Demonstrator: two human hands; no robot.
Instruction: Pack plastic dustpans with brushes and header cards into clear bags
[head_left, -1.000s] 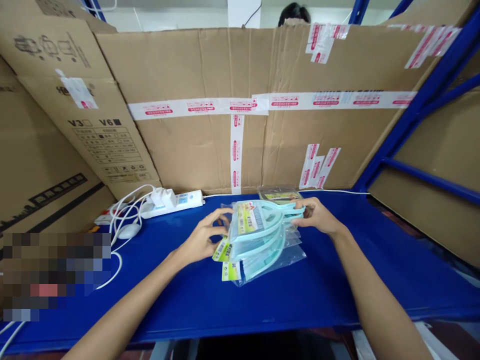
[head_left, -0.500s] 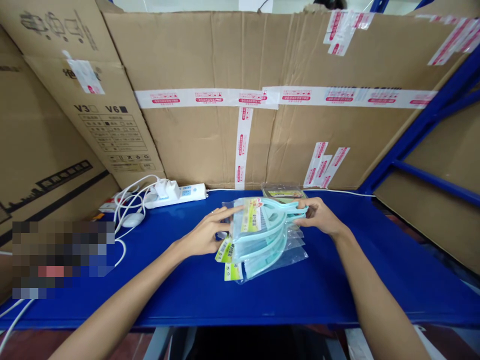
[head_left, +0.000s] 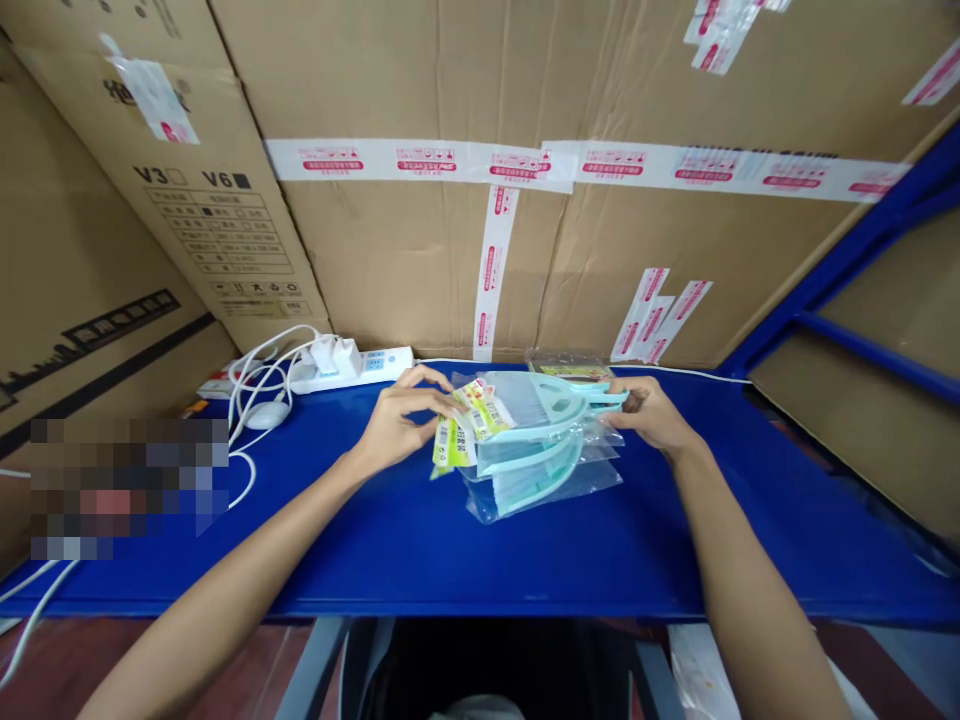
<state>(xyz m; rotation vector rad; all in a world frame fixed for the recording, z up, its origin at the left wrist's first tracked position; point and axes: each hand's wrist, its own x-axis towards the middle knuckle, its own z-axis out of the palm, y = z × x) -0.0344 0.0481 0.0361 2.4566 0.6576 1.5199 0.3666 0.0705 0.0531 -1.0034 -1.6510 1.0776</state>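
A stack of several pale green plastic items in clear bags lies on the blue table. My left hand grips the left end of the stack at the yellow-green labels, lifting the upper packs. My right hand holds the right end, where the green handles stick out. The lower packs rest flat on the table under the raised ones.
A white power strip with a plug and coiled white cables lies at the back left. Taped cardboard sheets wall off the back and left. A blue rack frame stands at the right. Another small bagged pack lies behind the stack.
My left hand shifted from the front of the stack to its labelled left end and closed on it. The upper packs have tipped up. The camera has tilted downward.
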